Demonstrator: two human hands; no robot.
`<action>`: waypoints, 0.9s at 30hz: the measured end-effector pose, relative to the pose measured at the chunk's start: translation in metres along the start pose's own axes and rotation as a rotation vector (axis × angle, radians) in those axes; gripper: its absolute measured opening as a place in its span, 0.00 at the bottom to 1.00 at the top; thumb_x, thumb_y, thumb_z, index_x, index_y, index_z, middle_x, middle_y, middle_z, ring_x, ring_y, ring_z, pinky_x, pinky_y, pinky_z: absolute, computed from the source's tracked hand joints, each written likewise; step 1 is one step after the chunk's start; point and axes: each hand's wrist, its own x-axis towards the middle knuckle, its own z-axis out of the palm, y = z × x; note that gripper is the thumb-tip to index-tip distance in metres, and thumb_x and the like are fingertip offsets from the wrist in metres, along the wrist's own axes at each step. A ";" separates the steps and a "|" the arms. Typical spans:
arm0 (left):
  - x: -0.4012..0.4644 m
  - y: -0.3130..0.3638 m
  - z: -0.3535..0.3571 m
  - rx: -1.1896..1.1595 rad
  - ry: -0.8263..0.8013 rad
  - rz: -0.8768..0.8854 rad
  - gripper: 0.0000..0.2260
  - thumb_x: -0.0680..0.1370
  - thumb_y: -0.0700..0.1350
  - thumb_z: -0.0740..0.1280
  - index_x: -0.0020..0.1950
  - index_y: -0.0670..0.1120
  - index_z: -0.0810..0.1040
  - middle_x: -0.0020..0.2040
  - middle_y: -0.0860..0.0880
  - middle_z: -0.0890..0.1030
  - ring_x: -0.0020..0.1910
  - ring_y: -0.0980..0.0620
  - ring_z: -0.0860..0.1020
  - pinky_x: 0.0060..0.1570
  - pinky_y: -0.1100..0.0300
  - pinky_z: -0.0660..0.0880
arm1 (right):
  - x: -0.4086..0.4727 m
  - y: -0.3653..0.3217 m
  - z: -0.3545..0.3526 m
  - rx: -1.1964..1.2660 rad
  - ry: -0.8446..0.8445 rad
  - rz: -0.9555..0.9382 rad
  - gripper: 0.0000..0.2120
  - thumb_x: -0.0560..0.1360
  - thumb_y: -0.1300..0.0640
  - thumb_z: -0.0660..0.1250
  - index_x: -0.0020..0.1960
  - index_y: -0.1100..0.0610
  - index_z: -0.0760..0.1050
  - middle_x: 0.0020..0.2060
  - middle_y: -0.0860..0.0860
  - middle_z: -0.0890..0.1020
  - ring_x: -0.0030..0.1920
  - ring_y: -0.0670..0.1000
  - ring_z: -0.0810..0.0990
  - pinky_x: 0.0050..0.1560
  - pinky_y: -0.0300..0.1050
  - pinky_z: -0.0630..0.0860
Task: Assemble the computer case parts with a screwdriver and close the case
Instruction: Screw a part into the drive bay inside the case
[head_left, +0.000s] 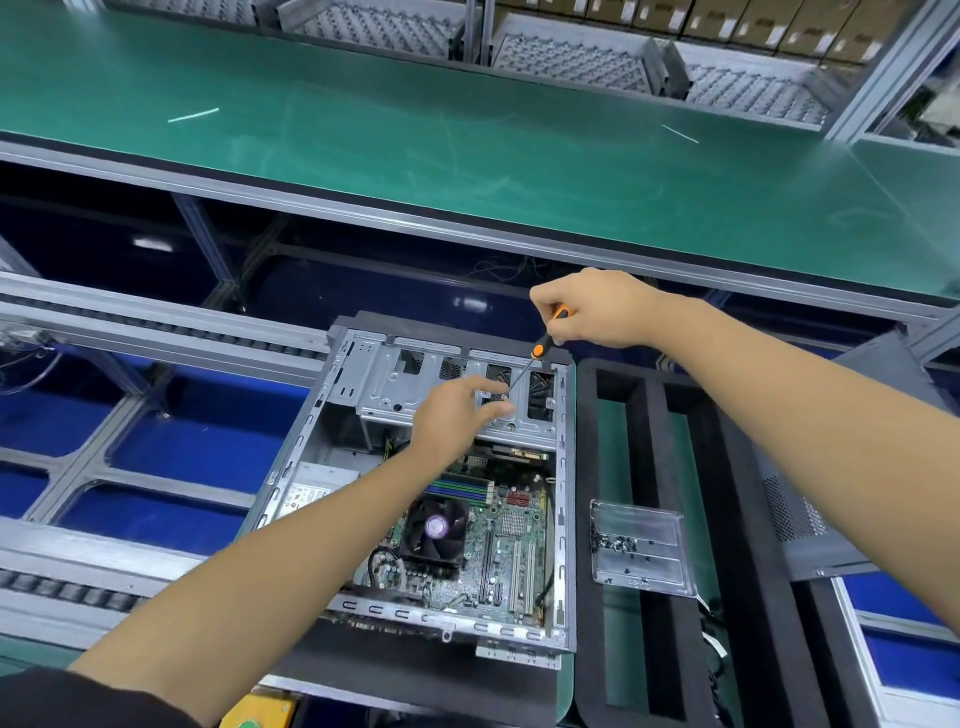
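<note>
Your right hand (597, 309) grips the screwdriver (540, 349), tip on the drive cage (395, 384); your left hand (457, 410), fingers loosely spread, steadies beside it. The computer case (563, 519) lies open, with its side panel (831, 519) waiting alongside; closing remains.

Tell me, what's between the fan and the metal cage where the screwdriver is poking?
In the head view, memory slots and the left forearm lie between the fan and the drive cage.
</note>
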 end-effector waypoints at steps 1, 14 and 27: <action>0.001 -0.001 0.001 -0.010 0.001 -0.004 0.18 0.74 0.63 0.72 0.59 0.56 0.83 0.23 0.54 0.73 0.21 0.56 0.63 0.27 0.60 0.59 | 0.001 0.000 0.000 -0.001 -0.004 0.002 0.07 0.73 0.54 0.68 0.40 0.50 0.70 0.36 0.48 0.82 0.38 0.52 0.77 0.35 0.47 0.67; 0.010 -0.005 -0.001 -0.037 -0.006 0.086 0.09 0.80 0.60 0.66 0.48 0.56 0.77 0.29 0.52 0.67 0.27 0.55 0.64 0.30 0.56 0.62 | 0.009 -0.002 -0.003 0.029 0.011 -0.002 0.06 0.73 0.55 0.67 0.40 0.50 0.70 0.37 0.47 0.82 0.37 0.50 0.76 0.35 0.46 0.64; 0.013 -0.010 -0.008 -0.116 -0.063 0.104 0.06 0.81 0.51 0.66 0.47 0.53 0.72 0.26 0.52 0.67 0.27 0.54 0.63 0.31 0.55 0.63 | 0.017 -0.006 -0.006 0.045 0.032 -0.028 0.09 0.73 0.56 0.69 0.39 0.50 0.69 0.37 0.47 0.82 0.36 0.50 0.75 0.35 0.46 0.64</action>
